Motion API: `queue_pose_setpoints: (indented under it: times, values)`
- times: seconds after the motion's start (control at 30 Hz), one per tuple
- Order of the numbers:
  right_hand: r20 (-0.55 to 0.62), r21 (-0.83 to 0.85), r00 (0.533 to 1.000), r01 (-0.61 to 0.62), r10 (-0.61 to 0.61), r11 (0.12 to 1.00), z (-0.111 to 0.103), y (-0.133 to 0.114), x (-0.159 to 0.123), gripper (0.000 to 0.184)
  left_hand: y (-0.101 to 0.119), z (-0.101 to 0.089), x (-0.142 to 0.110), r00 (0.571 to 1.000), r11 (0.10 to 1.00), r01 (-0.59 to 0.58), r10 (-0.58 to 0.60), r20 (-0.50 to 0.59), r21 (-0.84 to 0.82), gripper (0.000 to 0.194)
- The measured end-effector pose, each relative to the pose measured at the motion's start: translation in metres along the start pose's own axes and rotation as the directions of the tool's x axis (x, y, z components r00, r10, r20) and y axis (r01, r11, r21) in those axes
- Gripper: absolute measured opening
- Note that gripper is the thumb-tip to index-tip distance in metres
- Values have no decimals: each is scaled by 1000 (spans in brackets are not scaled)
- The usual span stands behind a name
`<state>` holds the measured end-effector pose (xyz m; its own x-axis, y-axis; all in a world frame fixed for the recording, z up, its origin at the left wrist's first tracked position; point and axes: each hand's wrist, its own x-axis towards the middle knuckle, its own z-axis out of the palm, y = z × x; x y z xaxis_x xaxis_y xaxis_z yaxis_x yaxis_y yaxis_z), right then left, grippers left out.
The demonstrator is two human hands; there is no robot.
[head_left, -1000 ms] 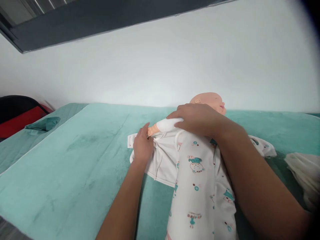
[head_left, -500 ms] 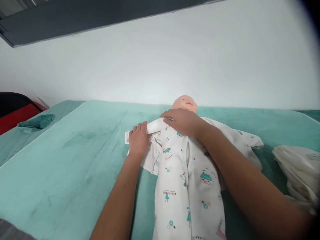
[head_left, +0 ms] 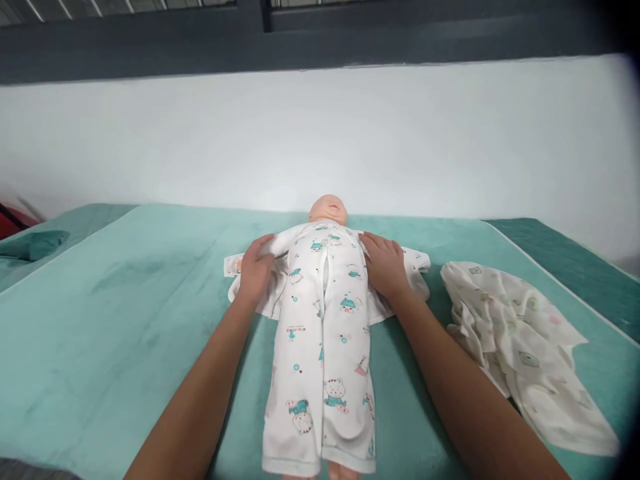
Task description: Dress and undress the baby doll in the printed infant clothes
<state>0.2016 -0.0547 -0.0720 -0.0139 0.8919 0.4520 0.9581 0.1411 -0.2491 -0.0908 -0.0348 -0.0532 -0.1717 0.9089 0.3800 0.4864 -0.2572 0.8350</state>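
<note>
A baby doll (head_left: 327, 210) lies on its back, head toward the wall, its bare lower legs showing at the bottom edge. It wears a white printed romper (head_left: 345, 347), and a white long-sleeved top (head_left: 295, 233) covers its spread arms. My left hand (head_left: 256, 272) is closed around the sleeve on the left, thumb and fingers on either side of the cloth. Over the opposite sleeve, close to the doll's side, rests my right hand (head_left: 386, 265). Its fingers are stretched out against the fabric; the sleeve beneath is partly hidden.
A crumpled white printed cloth (head_left: 525, 353) lies right of my right forearm. Green fabric (head_left: 125, 333) covers the surface. Behind it rises a white wall (head_left: 300, 140) below a dark grey ledge (head_left: 150, 57). Something red (head_left: 10, 223) shows at the far left.
My right hand has moved from the doll's upper chest to the sleeve on the right. My left hand stays at the left sleeve. The view has turned right, showing more of the crumpled cloth.
</note>
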Motion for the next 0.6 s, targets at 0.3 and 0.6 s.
queue_pose_setpoints:
  times: [0.3,0.6]
  values:
    - [-53,66,989,-135,138,989,-6,-5,16,47,120,75,13,687,722,-628,340,642,291,34]
    - [118,-30,918,-378,379,925,-21,8,20,38,149,163,35,531,472,-719,-99,841,510,27]
